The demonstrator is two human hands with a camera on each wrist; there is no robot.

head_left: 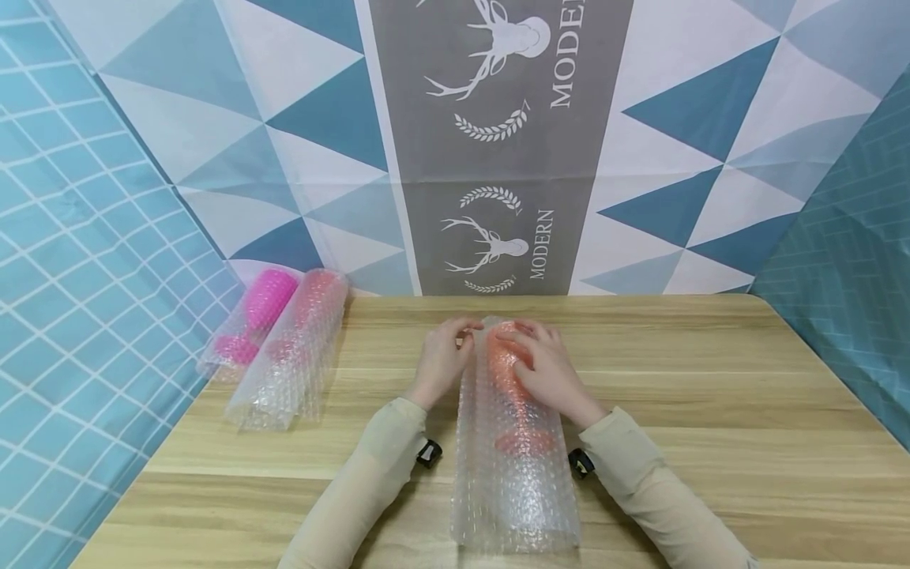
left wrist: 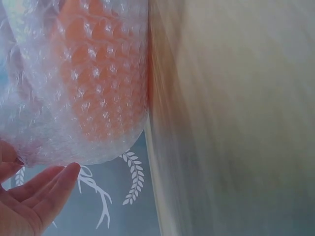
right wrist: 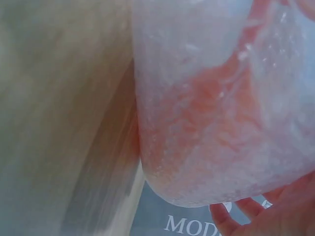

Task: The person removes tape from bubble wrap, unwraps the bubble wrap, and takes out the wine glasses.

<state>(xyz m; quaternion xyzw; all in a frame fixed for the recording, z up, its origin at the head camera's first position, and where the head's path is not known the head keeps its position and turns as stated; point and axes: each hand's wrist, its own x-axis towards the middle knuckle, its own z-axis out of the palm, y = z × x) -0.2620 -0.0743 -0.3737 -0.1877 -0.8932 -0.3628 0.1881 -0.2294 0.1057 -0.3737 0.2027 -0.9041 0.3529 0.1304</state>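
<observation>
A clear bubble wrap sleeve point(head_left: 476, 490) lies lengthwise on the table in the head view. Inside it is an orange goblet point(head_left: 522, 411), its bowl at the far end and its round foot nearer me. At the sleeve's far left corner, my left hand point(head_left: 442, 359) pinches the plastic edge; the left wrist view shows its fingertips at the bubble wrap point(left wrist: 108, 98). My right hand point(head_left: 550, 371) lies over the goblet's bowl, with fingers bent around the sleeve's far end. In the right wrist view those fingers point(right wrist: 224, 219) sit beside the bubble wrap's rounded end point(right wrist: 197, 182).
Two more bubble-wrapped goblets lie at the table's back left, a pink one point(head_left: 268, 300) and a reddish one point(head_left: 316, 296). Behind the wooden table point(head_left: 711, 442) stands a patterned backdrop point(head_left: 498, 166). A blue tiled-pattern sheet point(head_left: 92, 237) borders the left side.
</observation>
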